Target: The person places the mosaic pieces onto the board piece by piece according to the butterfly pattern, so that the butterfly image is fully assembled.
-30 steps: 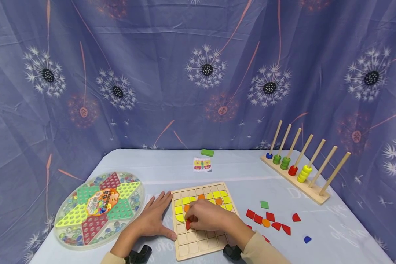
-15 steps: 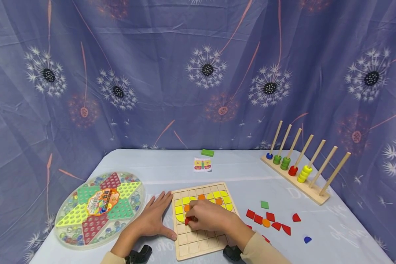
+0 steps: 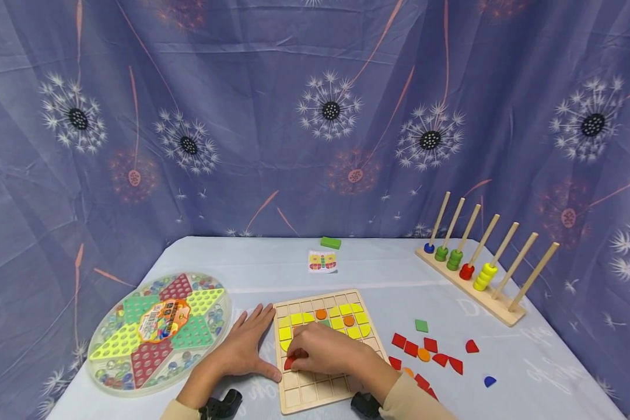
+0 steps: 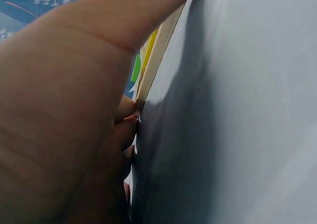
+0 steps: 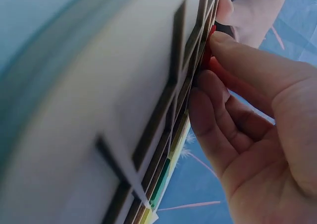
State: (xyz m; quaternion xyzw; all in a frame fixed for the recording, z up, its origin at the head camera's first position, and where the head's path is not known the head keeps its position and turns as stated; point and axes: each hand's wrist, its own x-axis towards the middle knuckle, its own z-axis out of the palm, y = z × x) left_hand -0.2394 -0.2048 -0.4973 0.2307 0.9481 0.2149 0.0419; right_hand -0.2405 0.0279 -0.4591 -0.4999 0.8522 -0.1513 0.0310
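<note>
My right hand [image 3: 322,350] pinches a red tile [image 3: 289,363] between thumb and fingers, low over the left column of a wooden grid board [image 3: 320,391]. In the right wrist view, the same red tile [image 5: 207,55] sits at the board's surface under the fingertips. Yellow tiles [image 3: 285,333], orange discs [image 3: 349,321] and a partly covered green tile [image 3: 324,322] fill cells of the board's far half. The left hand [image 3: 244,350] lies spread on the cloth beside the board, its thumb against the left edge. Fingers of the right hand hide several cells.
Loose red tiles [image 3: 410,348], an orange disc [image 3: 423,354], a green square [image 3: 421,325] and a blue piece [image 3: 489,381] lie right of the board. A marble game board [image 3: 157,332] is at left, a butterfly card [image 3: 322,262] behind, a peg rack [image 3: 483,291] at back right.
My right hand has shifted left and slightly nearer with the red tile, from the second column to the left one. A green tile on the board has come into view. The left hand stays put.
</note>
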